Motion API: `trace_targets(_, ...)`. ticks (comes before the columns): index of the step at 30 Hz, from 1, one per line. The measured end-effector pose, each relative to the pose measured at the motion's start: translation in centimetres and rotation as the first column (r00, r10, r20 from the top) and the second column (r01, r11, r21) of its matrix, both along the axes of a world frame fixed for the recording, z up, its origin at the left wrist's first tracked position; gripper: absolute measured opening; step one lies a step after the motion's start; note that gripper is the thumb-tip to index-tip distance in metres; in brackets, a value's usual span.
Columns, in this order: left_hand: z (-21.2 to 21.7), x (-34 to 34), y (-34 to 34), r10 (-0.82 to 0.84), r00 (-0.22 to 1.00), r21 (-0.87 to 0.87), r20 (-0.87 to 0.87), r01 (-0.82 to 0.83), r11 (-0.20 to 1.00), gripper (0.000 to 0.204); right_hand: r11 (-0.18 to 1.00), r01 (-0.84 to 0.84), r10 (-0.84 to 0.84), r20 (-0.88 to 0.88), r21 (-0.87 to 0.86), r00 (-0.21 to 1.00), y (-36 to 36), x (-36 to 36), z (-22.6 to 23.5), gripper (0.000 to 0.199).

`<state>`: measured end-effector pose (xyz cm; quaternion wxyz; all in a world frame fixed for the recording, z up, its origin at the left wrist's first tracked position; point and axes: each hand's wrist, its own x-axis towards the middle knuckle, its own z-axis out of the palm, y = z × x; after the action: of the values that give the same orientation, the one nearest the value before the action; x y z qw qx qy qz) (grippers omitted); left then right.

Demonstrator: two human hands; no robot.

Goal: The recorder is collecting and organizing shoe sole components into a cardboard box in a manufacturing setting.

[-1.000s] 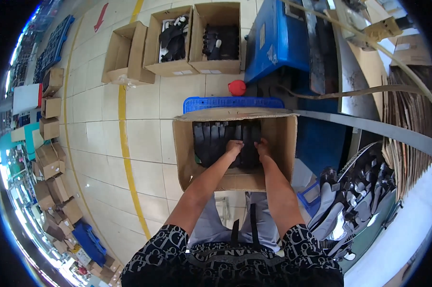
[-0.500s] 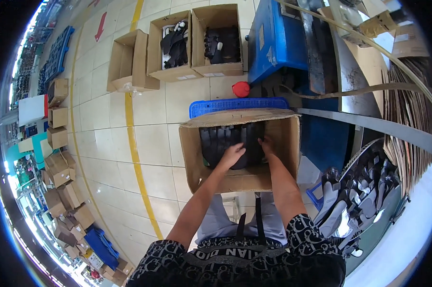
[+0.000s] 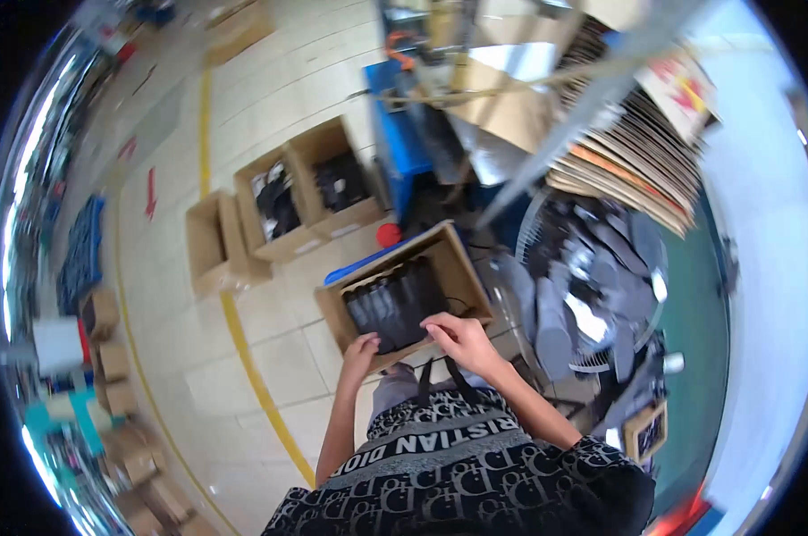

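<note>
An open cardboard box [image 3: 331, 319] stands in front of me, with a row of flat black pieces [image 3: 393, 299] packed upright inside. Their exact kind is too blurred to tell. My left hand [image 3: 359, 353] is at the box's near left corner, fingertips drawn together against the end of the row. Over the near right side of the box is my right hand [image 3: 462, 339], its thumb and forefinger pinched close to the black pieces. Whatever either hand pinches is too small or blurred to name.
Beyond the box lie a blue plastic pallet [image 3: 355, 266] and a red round object [image 3: 389, 235]. Three cardboard boxes [image 3: 310, 241] stand farther left. At right, a round wire basket [image 3: 592, 364] holds grey shoe-like pieces, below stacked cardboard sheets [image 3: 632, 170]. A metal bar [image 3: 556, 134] crosses above.
The view has turned right, and the box now looks tilted. Both hands have drawn back toward me from inside the box, to its near side, and have moved farther apart.
</note>
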<state>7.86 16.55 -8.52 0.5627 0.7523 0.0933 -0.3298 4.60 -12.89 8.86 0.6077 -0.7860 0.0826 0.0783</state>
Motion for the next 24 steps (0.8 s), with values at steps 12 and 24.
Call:
trace_targets(12, 13.2, 1.3, -22.8, -0.566, 0.824, -0.410, 0.027, 0.526, 0.745, 0.054, 0.443, 0.332, -0.459, 0.107, -0.833, 0.882, -10.6, -15.2, 0.8, 0.060)
trace_targets(24, 12.6, -4.2, -28.1, -0.624, 0.717, -0.036, 0.312, 0.665, 0.746, 0.091, 0.705, 0.617, -0.649, -0.032, 0.351, 0.760, -12.3, -21.1, 4.2, 0.013)
